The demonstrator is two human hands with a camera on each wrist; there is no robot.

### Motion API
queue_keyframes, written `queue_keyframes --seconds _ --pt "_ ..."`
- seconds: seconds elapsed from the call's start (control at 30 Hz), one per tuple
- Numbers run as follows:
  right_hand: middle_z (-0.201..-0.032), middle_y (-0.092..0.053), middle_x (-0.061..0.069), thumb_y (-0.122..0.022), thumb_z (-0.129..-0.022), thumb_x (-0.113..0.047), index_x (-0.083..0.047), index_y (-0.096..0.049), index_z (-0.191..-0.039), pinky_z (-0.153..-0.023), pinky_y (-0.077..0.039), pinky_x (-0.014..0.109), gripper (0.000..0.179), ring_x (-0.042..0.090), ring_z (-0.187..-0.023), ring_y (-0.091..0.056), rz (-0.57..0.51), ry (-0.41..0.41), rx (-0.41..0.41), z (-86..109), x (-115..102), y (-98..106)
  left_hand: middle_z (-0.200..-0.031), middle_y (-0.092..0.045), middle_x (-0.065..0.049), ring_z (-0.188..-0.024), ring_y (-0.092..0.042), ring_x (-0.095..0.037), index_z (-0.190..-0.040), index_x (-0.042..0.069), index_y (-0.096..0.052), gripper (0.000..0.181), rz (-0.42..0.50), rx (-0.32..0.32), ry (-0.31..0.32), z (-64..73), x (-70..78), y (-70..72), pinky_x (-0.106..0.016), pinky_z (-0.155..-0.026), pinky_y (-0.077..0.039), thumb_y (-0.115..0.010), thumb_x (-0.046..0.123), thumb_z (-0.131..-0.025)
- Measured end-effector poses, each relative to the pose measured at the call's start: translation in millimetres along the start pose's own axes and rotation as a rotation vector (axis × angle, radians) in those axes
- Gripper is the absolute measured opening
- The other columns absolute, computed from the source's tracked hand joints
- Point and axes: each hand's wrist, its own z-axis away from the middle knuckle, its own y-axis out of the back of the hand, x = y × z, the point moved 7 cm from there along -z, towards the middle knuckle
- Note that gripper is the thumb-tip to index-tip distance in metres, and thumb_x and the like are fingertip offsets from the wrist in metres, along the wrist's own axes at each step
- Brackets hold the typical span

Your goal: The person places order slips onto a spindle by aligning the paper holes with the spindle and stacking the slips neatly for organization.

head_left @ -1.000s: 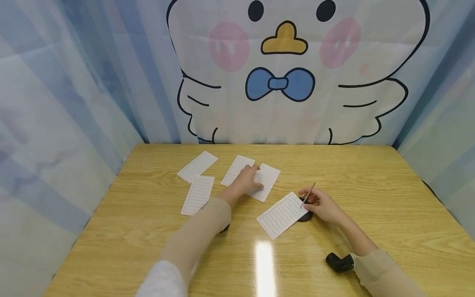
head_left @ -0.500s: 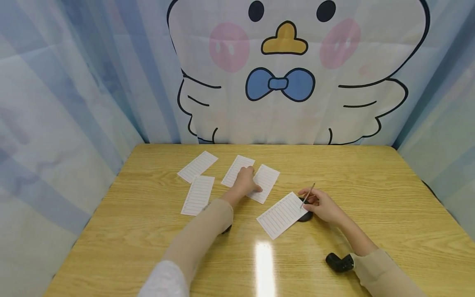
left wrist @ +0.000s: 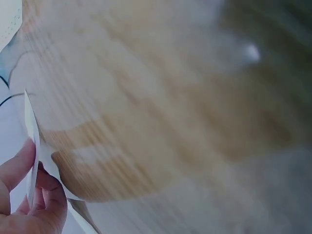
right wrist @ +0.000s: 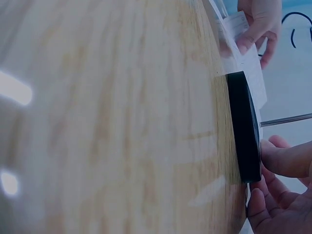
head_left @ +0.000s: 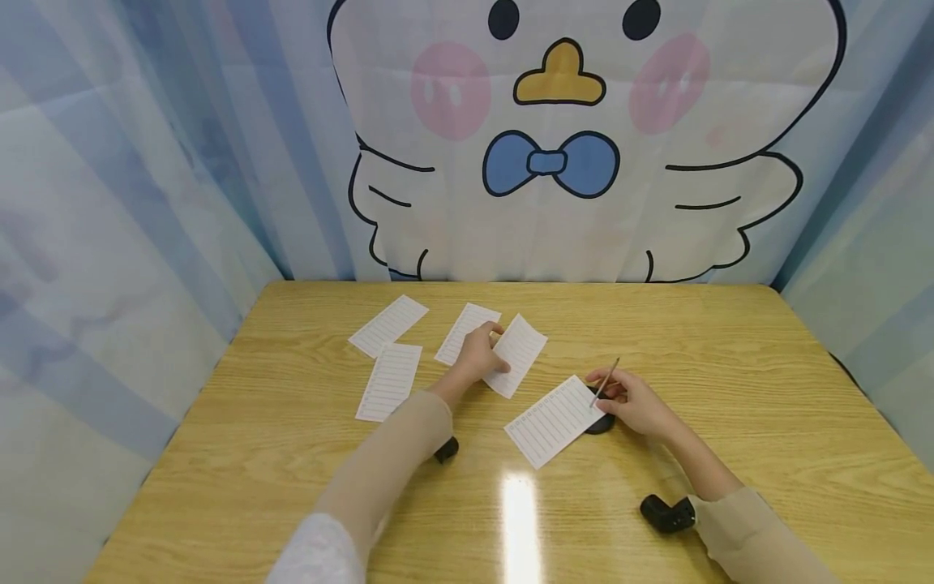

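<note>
In the head view my left hand [head_left: 477, 354] pinches a white lined slip of paper [head_left: 523, 347] between thumb and fingers, its far end tilted up. The left wrist view shows the thumb on one face of the slip [left wrist: 31, 127] and curled fingers behind. My right hand [head_left: 636, 404] holds the rim of a receipt spike, whose round black base [head_left: 602, 423] and thin metal rod [head_left: 608, 378] show. Another lined slip [head_left: 552, 423] lies over the base, the rod rising at its corner. In the right wrist view, thumb and fingers sit at the edge of the base [right wrist: 244, 129].
Behind the left hand lies a lined slip [head_left: 463, 328]. Two more slips, one farther back [head_left: 387, 324] and one nearer [head_left: 390, 381], lie to the left on the wooden table [head_left: 730, 349]. Black wrist devices [head_left: 667, 514] stick out at both sleeves. A printed curtain hangs behind.
My left hand has gripped the slip under it and raised its far end off the table, shifting slightly left. The right hand, the spike and the slip on it have stayed put.
</note>
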Motion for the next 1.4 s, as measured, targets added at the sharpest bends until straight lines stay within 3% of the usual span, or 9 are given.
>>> queue_keyframes --seconds 0.17,0.4,0.57,0.8,0.93,1.17,1.4 --pt "-0.099 -0.059 0.019 -0.06 -0.081 0.008 0.006 -0.054 -0.111 -0.068 -0.041 0.025 0.03 0.02 -0.082 -0.049 0.012 0.013 0.007 -0.9 -0.3 0.7 -0.107 -0.057 -0.017 -0.09 -0.054 -0.024 -0.122 0.003 -0.054 0.053 0.09 0.011 0.037 2.3 -3.5 3.2 -0.03 -0.073 -0.048 -0.074 0.0 -0.073" --pt "-0.1 -0.059 0.02 -0.06 -0.082 0.007 0.005 -0.055 -0.111 -0.069 -0.041 0.026 0.03 0.02 -0.082 -0.049 0.018 0.014 0.003 -0.5 0.1 0.6 -0.119 -0.051 -0.018 -0.103 -0.051 -0.026 -0.124 0.005 -0.054 0.044 0.129 -0.015 0.072 5.9 -6.1 -0.2 -0.033 -0.081 -0.047 -0.068 0.007 -0.082" --pt "-0.101 -0.059 0.02 -0.06 -0.082 0.007 0.005 -0.055 -0.111 -0.07 -0.041 0.027 0.03 0.02 -0.082 -0.049 0.019 0.012 0.0 -1.0 1.0 -0.2 -0.117 -0.054 -0.018 -0.098 -0.056 -0.025 -0.122 0.005 -0.055 0.036 0.17 -0.026 0.07 9.5 -6.7 -1.5 -0.031 -0.076 -0.049 -0.062 0.009 -0.087" --pt "-0.101 -0.059 0.019 -0.061 -0.082 0.007 0.006 -0.055 -0.111 -0.07 -0.041 0.027 0.03 0.021 -0.083 -0.049 0.023 0.004 -0.002 -1.8 1.9 -0.5 -0.1 -0.062 -0.015 -0.075 -0.059 -0.015 -0.118 0.002 -0.057 0.035 0.288 -0.011 0.099 16.9 -4.8 3.3 -0.024 -0.064 -0.048 -0.066 0.012 -0.085" --pt "-0.102 -0.06 0.02 -0.061 -0.082 0.007 0.006 -0.056 -0.111 -0.071 -0.041 0.028 0.03 0.021 -0.084 -0.049 0.026 -0.001 0.0 -1.8 2.1 -0.5 -0.092 -0.063 -0.013 -0.066 -0.056 -0.011 -0.115 0.0 -0.057 0.036 0.376 -0.036 0.112 22.7 -0.6 2.5 -0.021 -0.058 -0.045 -0.067 0.013 -0.083" --pt "-0.102 -0.06 0.02 -0.061 -0.082 0.006 0.008 -0.057 -0.11 -0.069 -0.042 0.025 0.029 0.02 -0.084 -0.049 0.029 -0.005 -0.001 -2.2 4.1 -1.9 -0.102 -0.065 -0.019 -0.071 -0.062 -0.014 -0.12 -0.003 -0.053 0.04 0.471 -0.071 0.079 32.8 11.1 0.9 -0.022 -0.06 -0.049 -0.065 0.011 -0.085" --pt "-0.104 -0.059 0.022 -0.06 -0.081 0.007 0.01 -0.058 -0.109 -0.069 -0.042 0.023 0.028 0.019 -0.085 -0.049 0.025 -0.004 -0.008 -2.6 4.1 -2.2 -0.099 -0.066 -0.02 -0.068 -0.062 -0.012 -0.12 -0.005 -0.053 0.039 0.522 -0.1 0.061 40.3 20.6 2.3 -0.022 -0.059 -0.05 -0.064 0.011 -0.086"
